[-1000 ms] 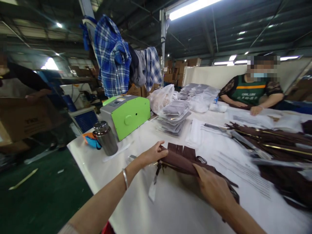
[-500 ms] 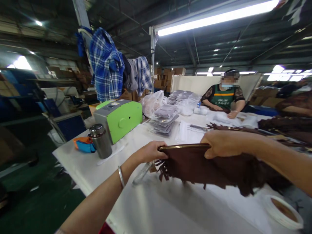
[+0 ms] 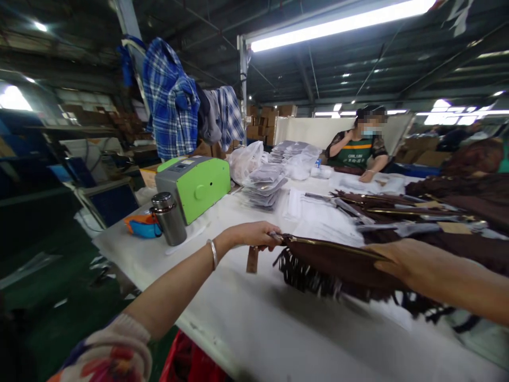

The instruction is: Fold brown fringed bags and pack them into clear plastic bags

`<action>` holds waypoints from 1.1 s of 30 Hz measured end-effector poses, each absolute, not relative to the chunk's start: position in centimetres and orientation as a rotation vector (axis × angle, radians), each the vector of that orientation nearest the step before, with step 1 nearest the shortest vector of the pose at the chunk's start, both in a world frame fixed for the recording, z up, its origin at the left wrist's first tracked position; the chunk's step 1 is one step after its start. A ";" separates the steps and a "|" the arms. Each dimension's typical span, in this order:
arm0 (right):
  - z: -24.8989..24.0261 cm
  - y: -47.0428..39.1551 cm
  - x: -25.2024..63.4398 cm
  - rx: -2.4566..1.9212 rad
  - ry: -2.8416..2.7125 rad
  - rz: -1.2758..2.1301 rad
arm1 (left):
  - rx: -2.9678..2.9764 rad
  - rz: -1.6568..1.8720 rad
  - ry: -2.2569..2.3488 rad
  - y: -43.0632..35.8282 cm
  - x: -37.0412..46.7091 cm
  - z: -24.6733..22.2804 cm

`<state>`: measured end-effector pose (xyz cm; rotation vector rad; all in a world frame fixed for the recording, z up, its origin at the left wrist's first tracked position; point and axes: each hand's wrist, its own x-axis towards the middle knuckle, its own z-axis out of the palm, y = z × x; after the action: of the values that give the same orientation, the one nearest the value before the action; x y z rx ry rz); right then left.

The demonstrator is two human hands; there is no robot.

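Observation:
A dark brown fringed bag (image 3: 334,260) with a gold zip along its top edge is stretched between my hands above the white table (image 3: 254,318). My left hand (image 3: 258,234) is closed on the bag's left corner by the zip end. A small brown tag (image 3: 252,260) dangles beneath that hand. My right hand (image 3: 397,260) grips the bag's right part near the zip, its fingertips partly hidden behind the fabric. Black-looking fringe hangs down from the lower edge. To the right, more brown fringed bags (image 3: 397,204) with tags lie on the table.
A green and grey machine (image 3: 202,185), a steel flask (image 3: 169,220) and an orange-blue pouch (image 3: 142,225) stand at the left. Packed grey bundles (image 3: 264,185) and white plastic bags (image 3: 306,209) lie beyond my hands. A co-worker (image 3: 353,151) sits across the table.
The bag has shifted right and its right side has dropped. My left hand has moved right, with the tag now showing below it. The co-worker has raised one hand toward the neck.

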<state>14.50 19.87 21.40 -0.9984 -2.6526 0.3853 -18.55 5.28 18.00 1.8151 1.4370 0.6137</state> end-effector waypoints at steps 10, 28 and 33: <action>-0.3 10.8 24.3 -0.520 -2.712 -0.138 | 2.299 0.360 1.733 -0.9 -12.6 6.1; -0.7 11.5 9.0 -0.560 -2.837 -0.129 | 2.222 0.332 2.048 -7.4 -11.6 5.6; 0.2 11.4 9.2 -0.591 -2.847 -0.129 | 2.351 0.330 2.045 -2.8 -15.6 4.9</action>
<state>9.17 11.40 0.16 -0.5912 -2.8470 -0.1285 -15.62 -2.77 4.94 2.3509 2.0448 0.3295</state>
